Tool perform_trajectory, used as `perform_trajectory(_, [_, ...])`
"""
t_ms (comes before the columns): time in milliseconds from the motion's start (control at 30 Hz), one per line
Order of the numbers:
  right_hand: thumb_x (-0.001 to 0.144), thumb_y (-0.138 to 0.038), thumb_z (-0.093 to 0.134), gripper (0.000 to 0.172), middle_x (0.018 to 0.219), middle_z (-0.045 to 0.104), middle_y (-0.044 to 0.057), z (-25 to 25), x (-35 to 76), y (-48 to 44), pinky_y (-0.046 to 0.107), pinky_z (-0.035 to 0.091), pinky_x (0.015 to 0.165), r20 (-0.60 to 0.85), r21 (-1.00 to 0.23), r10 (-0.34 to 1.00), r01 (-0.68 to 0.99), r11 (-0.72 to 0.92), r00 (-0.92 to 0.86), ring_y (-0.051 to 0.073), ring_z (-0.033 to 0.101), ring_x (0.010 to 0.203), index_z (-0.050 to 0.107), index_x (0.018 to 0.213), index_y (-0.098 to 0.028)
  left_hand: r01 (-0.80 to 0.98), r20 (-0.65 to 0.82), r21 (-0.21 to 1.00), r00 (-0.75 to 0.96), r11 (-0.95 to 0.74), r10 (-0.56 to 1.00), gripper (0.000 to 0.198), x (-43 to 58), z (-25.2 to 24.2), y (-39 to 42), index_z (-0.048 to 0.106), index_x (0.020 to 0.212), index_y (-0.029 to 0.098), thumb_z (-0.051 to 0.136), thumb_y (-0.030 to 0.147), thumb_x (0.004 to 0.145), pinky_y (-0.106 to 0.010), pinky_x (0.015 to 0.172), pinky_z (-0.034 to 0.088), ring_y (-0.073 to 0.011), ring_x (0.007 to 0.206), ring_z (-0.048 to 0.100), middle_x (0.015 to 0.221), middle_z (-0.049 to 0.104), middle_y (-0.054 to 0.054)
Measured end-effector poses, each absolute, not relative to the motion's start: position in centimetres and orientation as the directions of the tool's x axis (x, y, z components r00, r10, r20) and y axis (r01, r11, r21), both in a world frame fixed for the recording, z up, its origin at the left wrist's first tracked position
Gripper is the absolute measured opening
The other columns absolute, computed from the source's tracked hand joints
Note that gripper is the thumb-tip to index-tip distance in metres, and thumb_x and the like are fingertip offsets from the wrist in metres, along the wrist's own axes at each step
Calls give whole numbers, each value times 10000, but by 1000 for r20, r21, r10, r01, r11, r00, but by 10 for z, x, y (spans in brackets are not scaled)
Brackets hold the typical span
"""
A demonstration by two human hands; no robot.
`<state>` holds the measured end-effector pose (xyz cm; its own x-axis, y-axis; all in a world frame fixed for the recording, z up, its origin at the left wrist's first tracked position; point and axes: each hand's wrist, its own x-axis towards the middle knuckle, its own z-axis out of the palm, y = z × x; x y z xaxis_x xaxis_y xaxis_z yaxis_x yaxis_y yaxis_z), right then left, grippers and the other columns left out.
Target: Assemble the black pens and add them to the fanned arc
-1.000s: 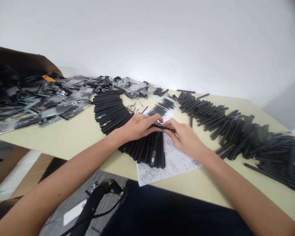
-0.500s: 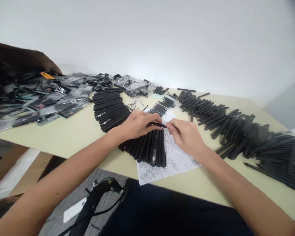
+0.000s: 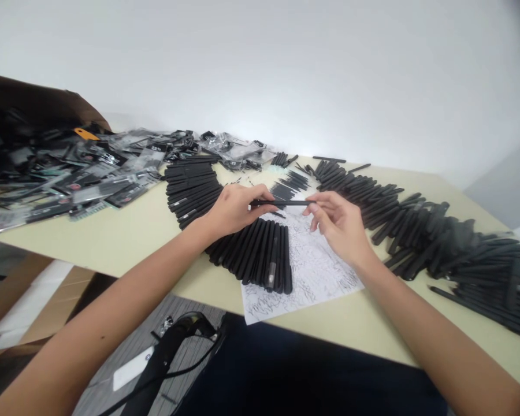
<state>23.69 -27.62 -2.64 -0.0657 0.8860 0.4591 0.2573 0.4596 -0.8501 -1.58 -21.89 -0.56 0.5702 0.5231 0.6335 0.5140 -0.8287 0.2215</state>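
My left hand (image 3: 235, 209) pinches the left end of a slim black pen (image 3: 281, 203) above the fanned rows. My right hand (image 3: 337, 222) sits to the right with its fingers apart around the pen's far tip, and I cannot see a firm grip there. Beneath the pen lies a white sheet printed with black squiggles (image 3: 316, 266). A fan of black pens (image 3: 251, 254) lies partly on that sheet, just below my left hand.
More black pens curve across the cream table (image 3: 112, 237) at upper left (image 3: 193, 193) and right (image 3: 420, 231). Plastic-bagged black items (image 3: 82, 179) are heaped at the left, before a brown carton (image 3: 34, 101). A black strap (image 3: 167, 352) hangs below the table edge.
My hands have moved apart. The pen now shows along its length, held at the left end, and my right hand has shifted right with its fingers opened.
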Motion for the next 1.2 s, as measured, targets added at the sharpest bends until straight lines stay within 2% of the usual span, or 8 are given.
perform_trajectory(167, [1005,-577,479,525,543,603,14,-28,238,-278,242,374,401,330,-870,941,362,336,-79,94,512,386,621,710,-167,493,598,234,606,-838,524,229,-15,-4,-222,711,959,201,719,425,906,-183,640,437,-96,634,690,785,769,25])
perform_trajectory(400, [911,-513,680,401,798,675,15,-25,237,-275,257,460,471,406,-879,911,244,410,-67,111,575,494,630,1137,-185,546,577,227,592,-806,563,269,-14,-2,-221,683,969,192,670,458,934,-204,652,421,-116,668,694,819,768,7])
perform_trajectory(500, [912,-504,676,328,703,636,3,-26,237,-275,256,418,463,399,-878,915,261,402,-66,111,541,484,649,947,-179,557,566,190,610,-808,554,271,-15,-3,-220,686,943,194,665,464,936,-202,618,388,-92,572,625,745,738,23])
perform_trajectory(667, [974,-477,576,441,513,543,-13,-25,239,-278,271,332,496,447,-735,892,543,406,-61,106,432,457,560,636,-195,544,528,133,669,-829,523,284,-17,-5,-218,711,936,214,627,484,957,-209,560,316,-81,463,502,560,619,54])
perform_trajectory(833, [1008,-443,499,481,482,536,-13,-21,240,-278,285,348,568,453,-603,881,682,414,-134,125,471,466,611,614,-192,531,520,122,686,-839,510,313,-18,-5,-218,710,923,212,614,508,958,-212,541,290,-82,451,475,529,585,58])
perform_trajectory(967, [1045,-478,407,582,481,563,2,-23,237,-277,287,402,620,386,-648,910,657,385,-153,135,540,486,599,577,-191,535,511,131,685,-834,520,307,-17,-4,-219,699,925,213,622,509,953,-208,547,305,-77,463,494,588,640,56])
perform_trajectory(1100, [1025,-534,446,433,690,674,17,-25,236,-278,278,418,551,382,-764,918,522,379,-108,125,555,509,673,918,-180,562,544,137,646,-815,536,292,-15,-3,-219,698,923,207,642,493,945,-208,570,332,-81,487,529,640,682,43])
perform_trajectory(1200, [974,-519,566,370,794,690,21,-26,236,-279,273,414,502,391,-800,908,432,417,-152,120,535,506,623,1145,-195,590,554,167,607,-790,570,297,-16,-3,-218,697,932,201,648,494,940,-205,594,354,-96,546,588,699,716,22])
